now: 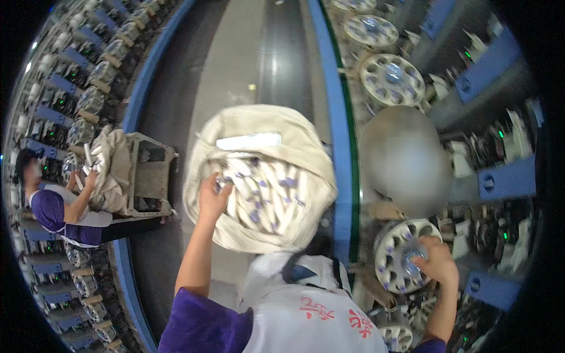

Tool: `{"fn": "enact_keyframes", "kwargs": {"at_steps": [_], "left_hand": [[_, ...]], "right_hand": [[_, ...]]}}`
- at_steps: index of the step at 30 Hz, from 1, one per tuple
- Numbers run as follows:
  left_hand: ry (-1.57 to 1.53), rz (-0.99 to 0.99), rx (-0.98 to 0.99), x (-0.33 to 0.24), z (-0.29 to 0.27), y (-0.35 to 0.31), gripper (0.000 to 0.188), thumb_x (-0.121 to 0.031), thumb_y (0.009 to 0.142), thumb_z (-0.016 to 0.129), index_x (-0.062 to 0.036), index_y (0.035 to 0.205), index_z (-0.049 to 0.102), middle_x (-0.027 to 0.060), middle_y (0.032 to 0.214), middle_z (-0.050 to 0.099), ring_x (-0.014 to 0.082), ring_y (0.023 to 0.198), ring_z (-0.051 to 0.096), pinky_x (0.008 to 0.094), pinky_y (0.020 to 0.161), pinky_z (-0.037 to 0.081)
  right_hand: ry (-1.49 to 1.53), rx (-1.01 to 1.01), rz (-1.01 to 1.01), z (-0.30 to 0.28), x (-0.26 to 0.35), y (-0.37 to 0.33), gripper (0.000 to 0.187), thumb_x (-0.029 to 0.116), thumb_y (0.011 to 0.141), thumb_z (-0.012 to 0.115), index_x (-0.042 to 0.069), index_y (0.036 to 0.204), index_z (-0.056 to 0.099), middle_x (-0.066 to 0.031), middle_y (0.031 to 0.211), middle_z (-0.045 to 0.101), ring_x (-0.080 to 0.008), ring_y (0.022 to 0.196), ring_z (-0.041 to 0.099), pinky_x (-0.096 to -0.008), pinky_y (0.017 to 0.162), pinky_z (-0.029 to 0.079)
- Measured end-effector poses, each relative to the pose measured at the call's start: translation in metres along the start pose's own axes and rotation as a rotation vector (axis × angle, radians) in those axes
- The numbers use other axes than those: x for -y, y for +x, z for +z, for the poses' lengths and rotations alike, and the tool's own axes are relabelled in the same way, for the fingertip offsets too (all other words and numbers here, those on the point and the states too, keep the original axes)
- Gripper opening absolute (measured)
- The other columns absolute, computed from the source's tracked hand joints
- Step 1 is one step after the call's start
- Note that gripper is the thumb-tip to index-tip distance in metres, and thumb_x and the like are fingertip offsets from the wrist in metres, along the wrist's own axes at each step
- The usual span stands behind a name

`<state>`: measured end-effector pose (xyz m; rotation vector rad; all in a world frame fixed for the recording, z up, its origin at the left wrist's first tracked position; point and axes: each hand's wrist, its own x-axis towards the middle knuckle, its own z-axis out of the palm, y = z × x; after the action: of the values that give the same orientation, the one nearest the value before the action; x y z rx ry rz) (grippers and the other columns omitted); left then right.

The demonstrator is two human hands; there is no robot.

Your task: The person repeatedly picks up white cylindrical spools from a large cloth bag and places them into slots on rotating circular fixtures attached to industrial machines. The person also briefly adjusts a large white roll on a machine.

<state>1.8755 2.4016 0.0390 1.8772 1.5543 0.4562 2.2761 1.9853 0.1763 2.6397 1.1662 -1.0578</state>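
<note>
1. White yarn bobbins [268,191] with purple ends lie heaped, pointing many ways, in a cream cloth sack [321,176] in front of us; a flat pale bar [248,140] rests across the sack's far side, behind the pile.
2. Our left hand [216,193] is at the pile's left edge, its fingers partly curled against the bobbin ends.
3. Our right hand [435,262] reaches to a round white bobbin magazine [395,259] on the machine to our right, fingers half bent over its clear bluish hub [411,257]; purple tips show in several pockets around the ring.
4. At this blur we cannot tell whether either hand grips anything.
5. To our left, a co-worker in purple sleeves [47,209] handles white bobbins at another cloth sack [115,162], beside a pale frame cart [147,176].
6. We see a shiny grey floor [288,65] running between blue rails [150,76], with rows of winding machines [494,76] and more round magazines along both sides.
</note>
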Motion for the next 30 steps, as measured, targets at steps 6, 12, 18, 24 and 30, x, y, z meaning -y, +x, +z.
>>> {"fn": "enact_keyframes", "kwargs": {"at_steps": [6, 12, 18, 24, 30], "left_hand": [[0.577, -0.189, 0.136, 0.115, -0.045, 0.162, 0.106, -0.047, 0.064, 0.082, -0.0164, 0.147, 0.024, 0.0273, 0.133, 0.047, 0.0419, 0.125, 0.045, 0.0538, 0.101, 0.036], [-0.082, -0.284, 0.142, 0.127, -0.035, 0.191, 0.059, -0.025, 0.079, 0.067, -0.0059, 0.133, 0.05, 0.0206, 0.115, 0.064, 0.0326, 0.106, 0.061, 0.0396, 0.09, 0.048], [-0.866, -0.383, 0.528, 0.0, -0.036, 0.136, 0.055, -0.026, 0.087, 0.068, 0.0043, 0.13, 0.05, 0.0132, 0.128, 0.057, 0.0224, 0.115, 0.054, 0.0345, 0.098, 0.042], [-1.013, -0.601, 0.397, 0.008, -0.154, 0.209, 0.058, -0.019, 0.086, 0.069, 0.0064, 0.13, 0.042, 0.0192, 0.122, 0.058, 0.0279, 0.103, 0.063, 0.038, 0.089, 0.054], [-0.079, -0.173, 0.011, 0.019, -0.083, 0.371, 0.037, -0.022, 0.081, 0.069, 0.003, 0.108, 0.061, 0.0159, 0.091, 0.068, 0.0278, 0.083, 0.065, 0.0407, 0.075, 0.051]], "right_hand": [[-0.054, -0.491, -0.407, 0.039, 0.273, 0.209, 0.088, 0.031, 0.063, 0.083, 0.003, 0.135, 0.041, -0.0223, 0.143, 0.036, -0.0413, 0.133, 0.034, -0.0508, 0.109, 0.027], [-0.083, -0.662, -0.297, 0.077, 0.335, 0.4, 0.052, 0.01, 0.072, 0.066, 0.007, 0.122, 0.056, -0.0155, 0.133, 0.05, -0.0381, 0.122, 0.044, -0.0495, 0.102, 0.034], [1.424, -0.358, -0.061, -0.057, 0.349, 0.408, 0.032, 0.018, 0.092, 0.043, -0.003, 0.109, 0.061, -0.0157, 0.099, 0.063, -0.028, 0.088, 0.063, -0.0407, 0.074, 0.05], [0.696, 0.074, -0.402, -0.126, 0.371, 0.339, 0.035, 0.034, 0.088, 0.065, -0.001, 0.089, 0.069, -0.0035, 0.08, 0.067, -0.0142, 0.071, 0.06, -0.0301, 0.066, 0.048], [0.056, -0.615, -0.064, -0.164, 0.462, 0.483, 0.052, 0.05, 0.082, 0.063, 0.001, 0.099, 0.068, -0.0185, 0.091, 0.068, -0.0332, 0.086, 0.066, -0.0437, 0.077, 0.051]]}}
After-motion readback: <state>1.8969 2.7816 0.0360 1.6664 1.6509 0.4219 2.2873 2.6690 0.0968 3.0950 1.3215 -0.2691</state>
